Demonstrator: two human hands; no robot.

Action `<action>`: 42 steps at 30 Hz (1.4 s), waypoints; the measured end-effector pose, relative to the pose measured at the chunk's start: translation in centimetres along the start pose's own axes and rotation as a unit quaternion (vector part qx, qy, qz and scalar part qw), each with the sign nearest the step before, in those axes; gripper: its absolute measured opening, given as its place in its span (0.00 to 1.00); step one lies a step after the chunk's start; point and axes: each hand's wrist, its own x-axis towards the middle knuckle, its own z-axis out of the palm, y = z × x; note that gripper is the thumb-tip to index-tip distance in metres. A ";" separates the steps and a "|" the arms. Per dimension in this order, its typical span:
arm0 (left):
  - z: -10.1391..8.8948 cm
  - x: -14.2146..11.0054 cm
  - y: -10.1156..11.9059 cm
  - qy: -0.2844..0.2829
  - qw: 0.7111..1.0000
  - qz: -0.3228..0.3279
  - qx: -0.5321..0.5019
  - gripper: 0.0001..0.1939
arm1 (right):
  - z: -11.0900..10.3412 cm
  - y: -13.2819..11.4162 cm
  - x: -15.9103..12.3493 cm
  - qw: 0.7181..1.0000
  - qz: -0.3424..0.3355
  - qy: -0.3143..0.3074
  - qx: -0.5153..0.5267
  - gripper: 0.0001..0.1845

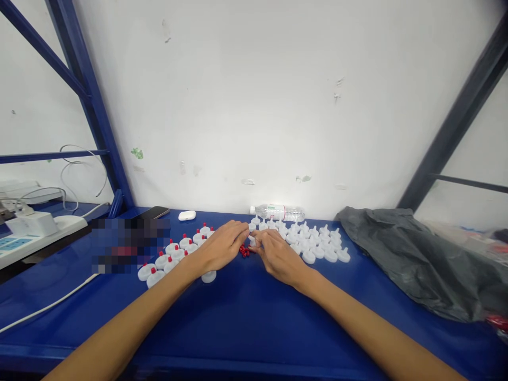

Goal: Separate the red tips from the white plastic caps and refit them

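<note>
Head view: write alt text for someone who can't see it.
The left hand and right hand nearly meet over a blue table, beside small red pieces. White lids with red tips stand left, plain white lids right; a clear bottle lies behind.

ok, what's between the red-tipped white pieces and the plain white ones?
Head view: the left hand, the right hand and a small pile of red caps, on the blue table.
</note>
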 end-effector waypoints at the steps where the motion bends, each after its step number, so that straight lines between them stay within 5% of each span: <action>1: 0.1 -0.1 0.1 -0.004 1.000 0.002 0.004 0.19 | 0.1 -0.1 0.0 1.000 -0.002 0.002 0.004 0.07; 18: 0.7 -0.3 0.2 0.005 0.999 -0.040 0.035 0.17 | 0.9 -0.6 0.9 1.000 -0.012 0.004 0.012 0.16; 28: -0.7 0.2 0.4 0.010 0.999 -0.013 0.042 0.20 | -1.5 -2.1 2.4 1.000 0.017 -0.022 0.011 0.04; 42: -3.1 0.7 -2.9 0.017 0.967 -0.092 0.238 0.17 | -2.0 0.5 1.2 0.993 0.079 -0.018 -0.082 0.07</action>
